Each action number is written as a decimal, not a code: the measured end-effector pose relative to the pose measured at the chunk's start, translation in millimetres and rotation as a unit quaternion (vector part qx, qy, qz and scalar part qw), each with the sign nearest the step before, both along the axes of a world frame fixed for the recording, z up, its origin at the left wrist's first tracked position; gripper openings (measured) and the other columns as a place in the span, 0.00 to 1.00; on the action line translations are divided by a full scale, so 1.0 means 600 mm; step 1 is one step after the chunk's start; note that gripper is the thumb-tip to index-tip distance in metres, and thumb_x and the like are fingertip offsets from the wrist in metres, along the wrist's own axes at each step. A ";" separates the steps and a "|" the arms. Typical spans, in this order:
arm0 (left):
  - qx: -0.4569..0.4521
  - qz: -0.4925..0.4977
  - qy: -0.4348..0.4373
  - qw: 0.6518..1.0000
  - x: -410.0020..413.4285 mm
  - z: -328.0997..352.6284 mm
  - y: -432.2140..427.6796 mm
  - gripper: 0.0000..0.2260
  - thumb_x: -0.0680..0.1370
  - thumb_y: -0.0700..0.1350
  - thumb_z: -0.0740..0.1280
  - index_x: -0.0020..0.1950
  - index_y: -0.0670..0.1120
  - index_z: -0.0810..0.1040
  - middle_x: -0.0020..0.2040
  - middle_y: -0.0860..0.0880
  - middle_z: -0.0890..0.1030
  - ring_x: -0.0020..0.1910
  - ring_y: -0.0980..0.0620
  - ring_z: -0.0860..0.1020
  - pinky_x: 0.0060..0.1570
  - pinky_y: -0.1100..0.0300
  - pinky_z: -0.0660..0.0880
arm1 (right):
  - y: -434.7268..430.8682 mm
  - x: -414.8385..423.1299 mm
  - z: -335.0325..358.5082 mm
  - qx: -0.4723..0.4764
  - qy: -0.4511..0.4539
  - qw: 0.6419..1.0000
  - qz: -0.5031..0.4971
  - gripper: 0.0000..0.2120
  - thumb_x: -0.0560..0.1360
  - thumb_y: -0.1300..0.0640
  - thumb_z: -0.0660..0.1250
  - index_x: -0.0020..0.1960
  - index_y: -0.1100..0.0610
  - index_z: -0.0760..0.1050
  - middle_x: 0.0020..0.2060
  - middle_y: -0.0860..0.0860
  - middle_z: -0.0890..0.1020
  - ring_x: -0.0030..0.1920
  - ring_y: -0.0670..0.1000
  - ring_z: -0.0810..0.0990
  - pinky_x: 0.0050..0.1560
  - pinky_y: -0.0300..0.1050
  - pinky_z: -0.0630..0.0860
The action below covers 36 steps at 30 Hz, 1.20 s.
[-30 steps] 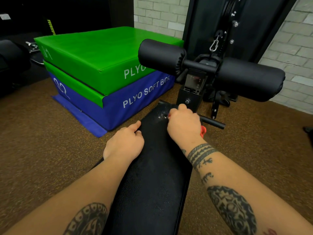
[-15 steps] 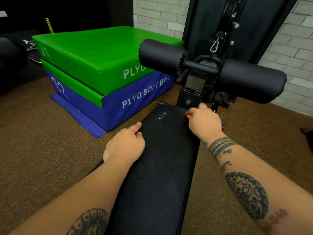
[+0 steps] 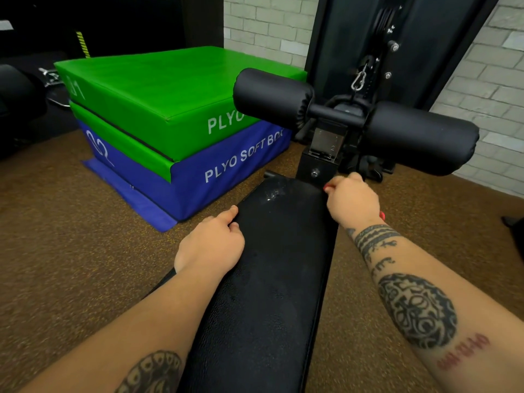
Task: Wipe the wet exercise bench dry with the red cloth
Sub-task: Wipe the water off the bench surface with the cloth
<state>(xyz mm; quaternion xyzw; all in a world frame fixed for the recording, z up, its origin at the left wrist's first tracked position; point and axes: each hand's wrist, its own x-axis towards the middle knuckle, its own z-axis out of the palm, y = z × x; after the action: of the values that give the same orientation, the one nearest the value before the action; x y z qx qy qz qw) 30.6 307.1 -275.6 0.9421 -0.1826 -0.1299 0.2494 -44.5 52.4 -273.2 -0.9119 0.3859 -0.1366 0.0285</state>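
The black padded exercise bench (image 3: 272, 279) runs from the bottom centre away from me. Water drops glisten on its far left corner. My right hand (image 3: 353, 202) sits at the bench's far right corner and grips the red cloth (image 3: 329, 188), of which only small red bits show at the fingertips and by the wrist. My left hand (image 3: 211, 245) holds the left edge of the bench pad, thumb on top, fingers curled over the side.
Two black foam rollers (image 3: 419, 137) on a post stand just beyond the bench end. A green and blue stack of plyo soft boxes (image 3: 170, 123) lies on the left. Brown speckled flooring (image 3: 71, 236) surrounds the bench; a brick wall is behind.
My right hand slid with the cloth from the middle of the bench's far end to its right corner, then stayed there. My left hand kept its place.
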 end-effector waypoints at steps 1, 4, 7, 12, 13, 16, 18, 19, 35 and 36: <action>0.000 -0.001 0.001 1.000 0.000 0.000 0.000 0.22 0.82 0.54 0.52 0.76 0.66 0.60 0.73 0.49 0.71 0.67 0.41 0.72 0.60 0.50 0.70 | 0.011 0.006 0.007 0.005 -0.020 1.000 0.013 0.15 0.81 0.48 0.59 0.61 0.51 0.78 0.54 0.57 0.74 0.54 0.63 0.79 0.54 0.54 0.76; -0.003 0.000 0.005 1.000 0.001 0.000 0.002 0.22 0.82 0.54 0.52 0.76 0.67 0.60 0.72 0.50 0.71 0.67 0.41 0.72 0.60 0.49 0.70 | 0.072 0.015 0.026 0.074 -0.050 0.989 0.121 0.16 0.80 0.50 0.57 0.63 0.49 0.78 0.56 0.55 0.76 0.56 0.59 0.78 0.58 0.51 0.74; -0.007 0.007 0.006 1.000 -0.003 0.002 0.001 0.21 0.82 0.54 0.52 0.76 0.68 0.60 0.73 0.51 0.70 0.67 0.40 0.72 0.60 0.50 0.70 | 0.129 0.008 0.038 0.153 -0.015 0.959 0.236 0.20 0.79 0.55 0.59 0.68 0.47 0.75 0.57 0.52 0.74 0.60 0.54 0.76 0.65 0.47 0.71; -0.007 0.015 0.014 1.000 -0.005 0.008 0.001 0.22 0.82 0.53 0.52 0.75 0.69 0.60 0.74 0.50 0.70 0.68 0.39 0.71 0.61 0.50 0.69 | 0.172 0.002 0.005 0.075 -0.039 0.943 0.323 0.22 0.71 0.59 0.72 0.65 0.50 0.75 0.56 0.49 0.75 0.57 0.53 0.75 0.60 0.52 0.74; -0.007 0.016 0.015 1.000 -0.006 0.008 0.002 0.22 0.82 0.53 0.52 0.75 0.69 0.60 0.74 0.50 0.70 0.68 0.39 0.71 0.61 0.49 0.69 | 0.170 -0.002 0.002 0.038 -0.074 0.945 0.316 0.19 0.70 0.59 0.74 0.60 0.52 0.77 0.53 0.49 0.75 0.54 0.54 0.76 0.56 0.53 0.76; -0.007 0.016 0.020 1.000 -0.004 0.008 0.001 0.22 0.82 0.53 0.52 0.75 0.69 0.60 0.73 0.49 0.70 0.67 0.38 0.71 0.61 0.49 0.69 | 0.163 -0.007 -0.002 -0.098 -0.155 0.933 0.308 0.12 0.67 0.57 0.77 0.48 0.53 0.80 0.46 0.50 0.76 0.46 0.55 0.75 0.44 0.56 0.75; -0.004 0.015 0.020 1.000 -0.005 0.009 0.000 0.22 0.82 0.53 0.52 0.75 0.69 0.60 0.74 0.49 0.70 0.67 0.38 0.71 0.61 0.49 0.69 | 0.164 -0.005 -0.003 -0.071 -0.109 0.931 0.340 0.13 0.67 0.51 0.77 0.51 0.51 0.83 0.47 0.50 0.77 0.48 0.55 0.74 0.48 0.56 0.75; -0.003 0.017 0.018 1.000 -0.006 0.010 0.000 0.22 0.82 0.53 0.52 0.75 0.69 0.60 0.74 0.49 0.70 0.68 0.39 0.71 0.61 0.49 0.69 | 0.163 -0.006 -0.003 -0.015 -0.068 0.928 0.365 0.16 0.69 0.46 0.76 0.55 0.50 0.83 0.49 0.50 0.77 0.51 0.54 0.74 0.53 0.54 0.75; 0.010 0.014 0.015 1.000 -0.004 0.008 -0.002 0.22 0.82 0.53 0.51 0.75 0.70 0.59 0.73 0.49 0.70 0.67 0.39 0.71 0.59 0.50 0.70 | 0.169 0.035 0.009 0.019 0.002 0.934 0.357 0.12 0.75 0.47 0.71 0.58 0.44 0.81 0.48 0.46 0.77 0.53 0.52 0.73 0.55 0.51 0.73; 0.013 0.013 0.013 1.000 -0.004 0.008 -0.003 0.22 0.82 0.53 0.51 0.75 0.70 0.59 0.74 0.49 0.70 0.67 0.39 0.72 0.59 0.50 0.70 | 0.168 0.039 0.002 0.015 -0.006 0.935 0.355 0.12 0.76 0.48 0.70 0.58 0.45 0.81 0.48 0.48 0.77 0.52 0.53 0.72 0.54 0.51 0.73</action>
<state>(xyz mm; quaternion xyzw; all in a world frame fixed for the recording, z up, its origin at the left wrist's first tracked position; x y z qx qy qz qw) 27.9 305.3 -271.1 0.9458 -0.1655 -0.1412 0.2410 -20.8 153.2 -272.2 -0.9882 0.0391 -0.1170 0.0909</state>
